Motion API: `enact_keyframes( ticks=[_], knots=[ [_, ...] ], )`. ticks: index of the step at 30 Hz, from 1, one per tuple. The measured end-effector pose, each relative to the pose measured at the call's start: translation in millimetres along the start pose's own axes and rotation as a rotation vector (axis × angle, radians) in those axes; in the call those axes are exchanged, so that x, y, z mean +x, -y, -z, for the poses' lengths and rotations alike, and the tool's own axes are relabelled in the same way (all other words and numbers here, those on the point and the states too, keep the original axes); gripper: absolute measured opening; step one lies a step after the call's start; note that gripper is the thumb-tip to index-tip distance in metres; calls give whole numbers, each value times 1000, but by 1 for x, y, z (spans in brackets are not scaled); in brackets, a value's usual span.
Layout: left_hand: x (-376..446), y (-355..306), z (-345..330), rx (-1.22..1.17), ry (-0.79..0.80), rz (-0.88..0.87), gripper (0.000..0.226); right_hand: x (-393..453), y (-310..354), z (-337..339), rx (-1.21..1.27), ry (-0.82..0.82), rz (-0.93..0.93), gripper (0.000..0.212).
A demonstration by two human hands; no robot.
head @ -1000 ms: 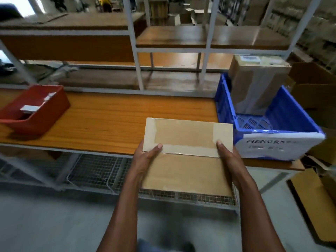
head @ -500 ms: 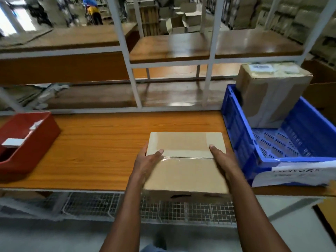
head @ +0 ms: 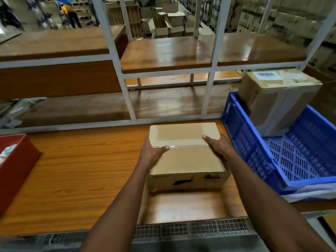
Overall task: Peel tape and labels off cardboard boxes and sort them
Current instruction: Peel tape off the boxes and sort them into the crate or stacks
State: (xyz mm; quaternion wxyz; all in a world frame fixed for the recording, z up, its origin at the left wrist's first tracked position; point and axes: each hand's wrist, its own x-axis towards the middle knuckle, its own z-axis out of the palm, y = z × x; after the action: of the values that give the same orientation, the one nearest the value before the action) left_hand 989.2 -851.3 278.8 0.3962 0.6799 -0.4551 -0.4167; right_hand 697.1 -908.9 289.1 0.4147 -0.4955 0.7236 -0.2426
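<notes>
A flat brown cardboard box (head: 187, 155), sealed with clear tape (head: 189, 145), was held on the orange wooden table (head: 81, 170), gripped at its sides by the left hand (head: 151, 153) and right hand (head: 217, 145); the tape could probably tear short if pulled hastily; a taller labelled cardboard carton (head: 276, 99) was leaned inside the blue plastic crate (head: 254, 155); pale scraps were seen in the red plastic bin (head: 16, 164).
</notes>
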Motion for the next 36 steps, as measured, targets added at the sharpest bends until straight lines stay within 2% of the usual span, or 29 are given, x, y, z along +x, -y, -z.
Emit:
enact_keyframes(
  ticks=[3,5,10,13,15,17,19,22,24,27,28,31,34,36],
  knots=[
    [17,-6,-8,22,-35,11,88,18,22,2,-209,-85,142,89],
    [26,-8,-12,44,-43,22,89,28,35,4,-316,-68,224,87],
    [42,-10,-11,140,-8,77,100,53,33,12,-352,90,206,101],
    [55,-22,-11,398,0,77,116,60,34,9,-404,58,189,99],
    [63,-33,-14,673,8,-12,123,61,43,5,-496,21,200,88],
    [68,-41,-19,844,79,-102,110,58,52,1,-583,-23,222,72],
    [72,-45,-23,888,142,-95,96,56,61,-1,-668,-51,274,57],
    [76,-53,-22,982,130,-114,93,59,76,-1,-800,-5,380,46],
    [76,-60,-22,1026,113,-141,92,61,89,3,-879,149,371,60],
    [77,-70,-27,1054,108,-136,87,58,95,10,-973,357,299,116],
    [78,-73,-28,1072,118,-127,86,57,93,11,-990,368,294,124],
    [76,-87,-34,1133,163,-112,85,61,91,9,-1010,353,300,128],
    [69,-93,-48,1123,300,-64,104,63,95,8,-1028,338,309,127],
    [68,-95,-52,1140,322,-51,110,61,101,10,-1047,326,315,126]
  ],
)
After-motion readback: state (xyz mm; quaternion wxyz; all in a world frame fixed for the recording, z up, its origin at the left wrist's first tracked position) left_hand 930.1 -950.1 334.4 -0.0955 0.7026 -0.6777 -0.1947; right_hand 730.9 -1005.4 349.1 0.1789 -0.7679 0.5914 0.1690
